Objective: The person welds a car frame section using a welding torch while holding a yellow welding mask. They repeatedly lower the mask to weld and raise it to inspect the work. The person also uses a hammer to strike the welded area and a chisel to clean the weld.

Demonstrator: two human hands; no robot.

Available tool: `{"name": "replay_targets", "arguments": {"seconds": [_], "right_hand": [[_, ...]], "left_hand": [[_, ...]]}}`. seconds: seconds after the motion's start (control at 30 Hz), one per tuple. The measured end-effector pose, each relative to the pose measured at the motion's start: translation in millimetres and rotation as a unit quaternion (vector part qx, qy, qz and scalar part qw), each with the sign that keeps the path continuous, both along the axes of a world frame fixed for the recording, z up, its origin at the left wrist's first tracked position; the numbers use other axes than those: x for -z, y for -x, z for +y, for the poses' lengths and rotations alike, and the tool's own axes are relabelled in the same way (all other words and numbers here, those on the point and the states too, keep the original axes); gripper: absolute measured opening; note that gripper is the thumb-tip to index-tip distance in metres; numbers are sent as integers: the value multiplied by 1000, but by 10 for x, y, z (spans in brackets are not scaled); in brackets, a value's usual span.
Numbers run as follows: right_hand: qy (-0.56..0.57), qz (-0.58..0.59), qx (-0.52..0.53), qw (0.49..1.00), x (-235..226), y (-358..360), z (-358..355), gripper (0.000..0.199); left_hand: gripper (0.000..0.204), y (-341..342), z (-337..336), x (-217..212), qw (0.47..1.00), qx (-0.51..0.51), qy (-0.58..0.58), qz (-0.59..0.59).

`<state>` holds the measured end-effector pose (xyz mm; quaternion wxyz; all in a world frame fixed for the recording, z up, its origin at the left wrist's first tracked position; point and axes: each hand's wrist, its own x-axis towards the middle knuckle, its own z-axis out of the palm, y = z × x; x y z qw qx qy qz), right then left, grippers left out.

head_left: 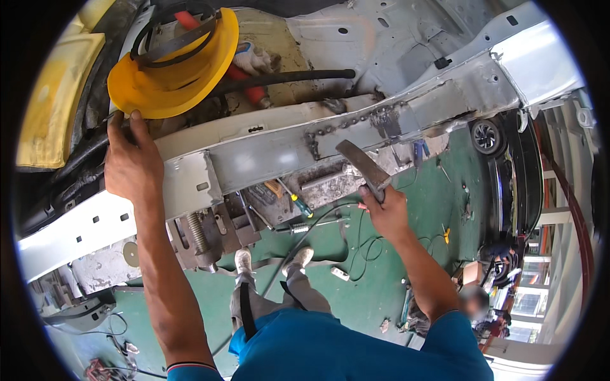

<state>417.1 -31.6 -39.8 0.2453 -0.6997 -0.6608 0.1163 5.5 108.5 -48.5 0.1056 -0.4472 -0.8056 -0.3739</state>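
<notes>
My right hand [386,214] is closed around the handle of a hammer [363,163]. The hammer's worn metal head is just below a grey car sill [267,152], near a row of weld spots and dark scorch marks. My left hand [135,164] lies at the left part of the sill with its fingers stretched up. Its fingertips reach the lower rim of a yellow helmet [175,89] with a black headband. Whether they touch the rim I cannot tell. Behind the helmet are a red tool [256,95], partly hidden, and a pale glove [257,60].
A black hose [292,77] lies inside the car body. Under the sill, a bench ledge [330,185] holds several tools, including a screwdriver [301,205]. Cables [365,260] curl over the green floor. At right are a dark car [508,171] and another person [473,301].
</notes>
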Motion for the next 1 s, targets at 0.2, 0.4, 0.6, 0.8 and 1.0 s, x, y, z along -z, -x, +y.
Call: {"name": "replay_targets", "arguments": {"seconds": [0.2,0.4,0.6,0.8,1.0], "right_hand": [[-238,192,-65,950,-617,168,-149,12],[115,-22,80,990,209,48,45,20],[-31,175,32,984,-312,46,-217,17],[43,36,91,994,-244,309,-115,18],[-20,68,-3,997,-283,104,-18,27]], "left_hand": [[44,6,19,6,1000,-6,17,-10],[44,2,-1,-31,1000,18,-9,1],[46,-10,7,-20,1000,-6,16,7],[47,-2,15,-15,1000,3,19,8],[48,4,8,-9,1000,-3,15,11]]}}
